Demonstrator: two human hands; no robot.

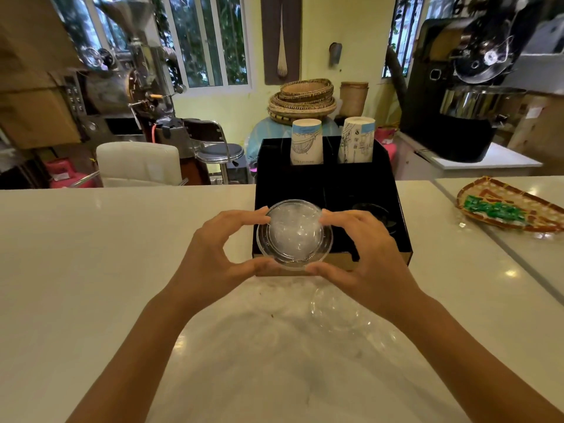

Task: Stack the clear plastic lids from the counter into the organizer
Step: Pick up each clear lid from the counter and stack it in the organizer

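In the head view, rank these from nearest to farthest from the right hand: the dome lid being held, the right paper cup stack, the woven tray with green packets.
1. clear dome lid: gripped by the right hand, over the organizer's front-left compartment.
2. right paper cup stack: back-right compartment, beyond the hand.
3. woven tray: far right on the counter.

Head-worn wide-angle view, looking forward and down, close over counter (91,270), room beyond
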